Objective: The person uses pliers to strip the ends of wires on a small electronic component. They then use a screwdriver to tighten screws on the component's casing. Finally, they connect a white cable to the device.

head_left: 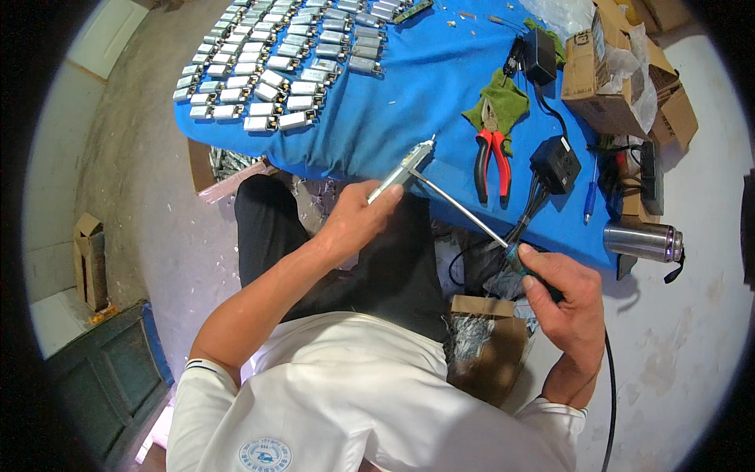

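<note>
My left hand grips a long, narrow silver metal part just over the table's front edge, its far end pointing up and right. My right hand is closed round the dark teal handle of a screwdriver. The screwdriver's thin metal shaft slants up and left, and its tip meets the side of the silver part near my left fingertips. Exactly where the tip sits is too small to tell. Pliers with red and black handles lie beyond the shaft, their jaws on a green cloth.
Rows of silver rectangular parts cover the far left of the blue-covered table. At right are a black box with cables, a power adapter, a blue pen, a steel flask and cardboard boxes. An open carton stands below.
</note>
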The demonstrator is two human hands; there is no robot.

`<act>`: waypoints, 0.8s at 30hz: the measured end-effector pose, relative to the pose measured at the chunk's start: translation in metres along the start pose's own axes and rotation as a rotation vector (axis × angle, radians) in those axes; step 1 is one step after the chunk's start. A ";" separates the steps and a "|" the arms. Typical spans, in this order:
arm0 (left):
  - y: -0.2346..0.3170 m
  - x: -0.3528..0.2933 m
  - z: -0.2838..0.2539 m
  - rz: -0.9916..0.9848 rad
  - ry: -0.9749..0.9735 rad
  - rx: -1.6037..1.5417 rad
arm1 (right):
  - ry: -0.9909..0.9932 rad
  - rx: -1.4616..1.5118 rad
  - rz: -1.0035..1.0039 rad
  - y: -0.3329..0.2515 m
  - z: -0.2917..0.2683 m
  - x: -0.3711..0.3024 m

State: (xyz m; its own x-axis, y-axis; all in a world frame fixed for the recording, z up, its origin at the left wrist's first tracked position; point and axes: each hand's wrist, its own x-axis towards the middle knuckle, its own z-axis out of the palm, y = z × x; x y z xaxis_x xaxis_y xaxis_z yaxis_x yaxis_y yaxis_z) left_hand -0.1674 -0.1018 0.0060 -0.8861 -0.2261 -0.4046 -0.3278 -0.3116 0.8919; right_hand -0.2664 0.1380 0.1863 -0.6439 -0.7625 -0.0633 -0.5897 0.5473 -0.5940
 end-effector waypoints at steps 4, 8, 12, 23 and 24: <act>0.005 0.000 0.000 -0.005 -0.011 0.000 | -0.014 0.029 0.020 -0.001 0.000 0.008; 0.007 -0.001 0.001 0.001 -0.010 -0.023 | -0.029 0.082 0.049 0.003 0.004 0.009; 0.008 0.000 0.001 -0.028 0.002 -0.037 | -0.035 0.142 0.122 0.006 0.006 0.011; 0.003 0.003 0.000 -0.023 0.024 0.005 | 0.003 0.259 0.187 0.017 0.016 0.005; 0.002 0.003 0.000 -0.022 0.027 0.013 | 0.000 0.204 0.141 0.016 0.017 0.004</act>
State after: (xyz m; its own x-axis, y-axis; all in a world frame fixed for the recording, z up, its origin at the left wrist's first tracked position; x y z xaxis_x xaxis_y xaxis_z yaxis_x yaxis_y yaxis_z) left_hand -0.1710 -0.1031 0.0067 -0.8695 -0.2442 -0.4293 -0.3515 -0.3047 0.8852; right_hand -0.2702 0.1374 0.1630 -0.7129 -0.6834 -0.1571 -0.3830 0.5671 -0.7292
